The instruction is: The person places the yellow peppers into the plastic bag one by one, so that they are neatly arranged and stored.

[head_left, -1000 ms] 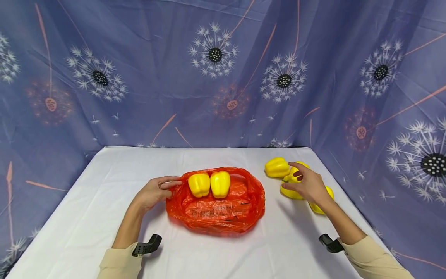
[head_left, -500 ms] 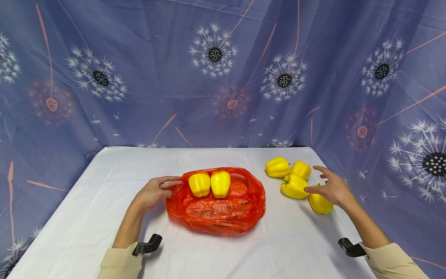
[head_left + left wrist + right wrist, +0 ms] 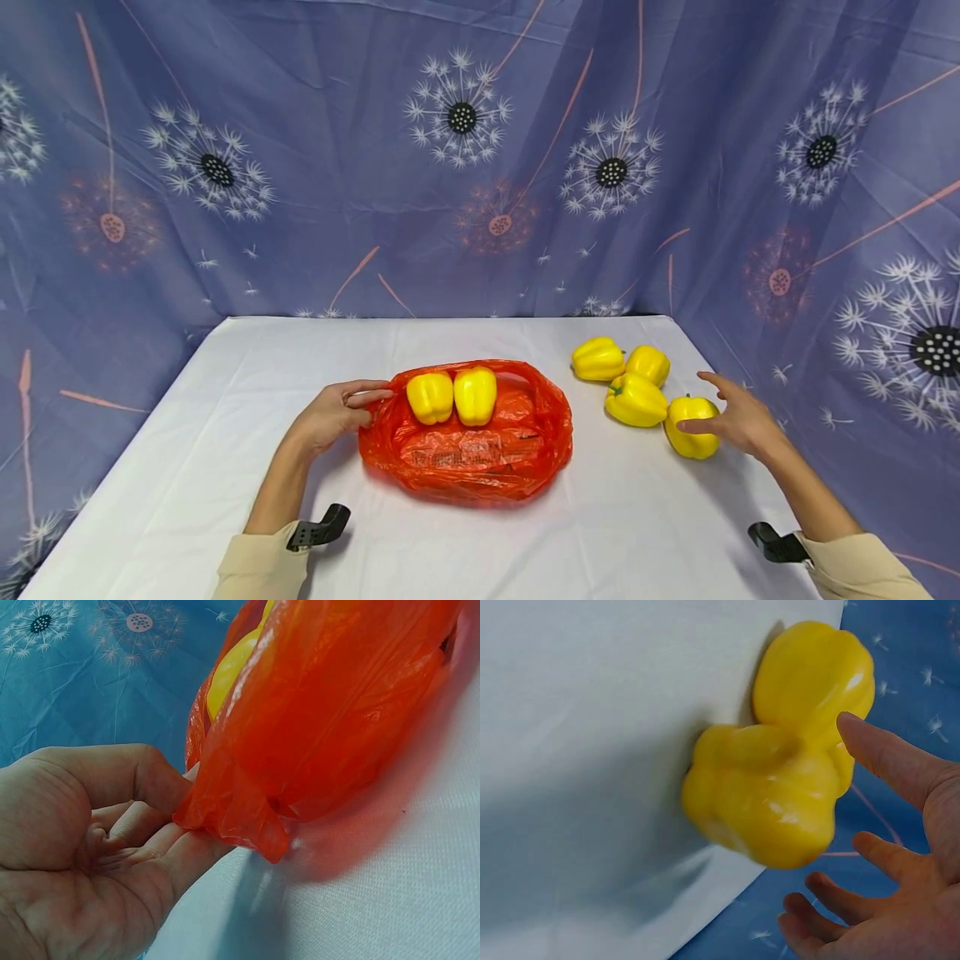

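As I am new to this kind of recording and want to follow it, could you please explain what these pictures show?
There is no robot here: a person works with two bare hands. The wide picture comes from a camera on the head, looking forward and down. The other two come from cameras worn on the wrists, each looking at its own hand.

On the white table lies an open red bag with two yellow peppers in it. Four more peppers lie to the right. A patterned cloth hangs behind.

The left hand pinches the bag's edge. The right hand, fingers spread, is beside the nearest pepper and holds nothing.
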A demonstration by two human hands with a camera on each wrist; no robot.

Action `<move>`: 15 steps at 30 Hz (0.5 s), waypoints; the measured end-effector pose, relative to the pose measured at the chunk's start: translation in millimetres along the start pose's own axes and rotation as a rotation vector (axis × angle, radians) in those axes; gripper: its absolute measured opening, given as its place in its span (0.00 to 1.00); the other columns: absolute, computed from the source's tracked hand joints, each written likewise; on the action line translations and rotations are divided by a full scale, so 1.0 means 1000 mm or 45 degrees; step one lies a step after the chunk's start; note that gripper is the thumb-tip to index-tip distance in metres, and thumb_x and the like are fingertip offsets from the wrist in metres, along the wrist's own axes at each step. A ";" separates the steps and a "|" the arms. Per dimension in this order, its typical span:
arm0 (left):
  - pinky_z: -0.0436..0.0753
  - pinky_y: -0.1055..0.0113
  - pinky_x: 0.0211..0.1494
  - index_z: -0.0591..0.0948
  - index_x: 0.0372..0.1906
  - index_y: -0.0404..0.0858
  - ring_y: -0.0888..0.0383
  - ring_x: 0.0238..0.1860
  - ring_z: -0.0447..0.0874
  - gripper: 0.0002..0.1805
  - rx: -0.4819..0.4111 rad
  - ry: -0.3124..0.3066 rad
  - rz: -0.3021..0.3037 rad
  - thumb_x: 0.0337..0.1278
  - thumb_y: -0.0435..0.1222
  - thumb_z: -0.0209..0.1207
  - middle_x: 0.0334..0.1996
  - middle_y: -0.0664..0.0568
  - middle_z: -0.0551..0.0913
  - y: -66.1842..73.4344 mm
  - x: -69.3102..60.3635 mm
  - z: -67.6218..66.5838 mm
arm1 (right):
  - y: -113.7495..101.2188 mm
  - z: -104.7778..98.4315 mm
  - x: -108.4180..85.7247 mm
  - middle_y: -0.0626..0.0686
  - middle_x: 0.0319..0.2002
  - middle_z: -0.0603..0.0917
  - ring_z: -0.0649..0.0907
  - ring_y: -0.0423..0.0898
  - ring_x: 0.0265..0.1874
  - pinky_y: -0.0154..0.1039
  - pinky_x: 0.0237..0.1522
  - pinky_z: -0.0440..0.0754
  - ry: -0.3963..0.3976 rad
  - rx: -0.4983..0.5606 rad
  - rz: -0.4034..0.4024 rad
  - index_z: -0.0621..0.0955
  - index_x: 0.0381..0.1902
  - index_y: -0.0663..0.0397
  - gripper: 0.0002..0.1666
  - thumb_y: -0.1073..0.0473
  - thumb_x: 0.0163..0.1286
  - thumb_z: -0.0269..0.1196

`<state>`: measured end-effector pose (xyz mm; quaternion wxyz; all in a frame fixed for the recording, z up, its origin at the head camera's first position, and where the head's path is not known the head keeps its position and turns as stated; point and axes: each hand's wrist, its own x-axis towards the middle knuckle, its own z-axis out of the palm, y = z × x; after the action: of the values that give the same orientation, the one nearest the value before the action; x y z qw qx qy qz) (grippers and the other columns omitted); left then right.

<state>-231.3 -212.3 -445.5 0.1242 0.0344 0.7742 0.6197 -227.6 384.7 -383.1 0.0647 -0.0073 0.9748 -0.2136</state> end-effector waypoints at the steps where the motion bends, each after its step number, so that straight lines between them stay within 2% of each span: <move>1: 0.73 0.68 0.33 0.73 0.69 0.29 0.60 0.46 0.77 0.36 0.003 0.000 0.000 0.48 0.20 0.52 0.64 0.38 0.80 0.000 0.000 0.000 | 0.002 0.000 0.000 0.84 0.65 0.64 0.69 0.81 0.59 0.73 0.49 0.73 -0.011 -0.001 0.004 0.56 0.77 0.65 0.62 0.40 0.57 0.74; 9: 0.75 0.68 0.33 0.73 0.69 0.29 0.59 0.47 0.78 0.36 -0.010 0.012 -0.007 0.47 0.19 0.52 0.63 0.38 0.80 0.002 0.000 0.000 | 0.011 0.004 0.002 0.85 0.66 0.59 0.65 0.82 0.61 0.75 0.53 0.71 -0.166 0.084 0.071 0.50 0.78 0.66 0.66 0.43 0.57 0.75; 15: 0.74 0.69 0.33 0.73 0.69 0.29 0.59 0.48 0.78 0.36 -0.024 0.016 -0.015 0.48 0.19 0.53 0.63 0.38 0.81 0.001 0.000 0.001 | 0.016 0.010 0.001 0.85 0.63 0.62 0.69 0.79 0.58 0.71 0.52 0.74 -0.180 0.131 0.087 0.49 0.77 0.67 0.66 0.47 0.55 0.76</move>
<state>-231.3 -211.5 -445.1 0.1234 0.0247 0.7693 0.6264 -226.8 394.7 -399.2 0.1408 0.0141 0.9552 -0.2600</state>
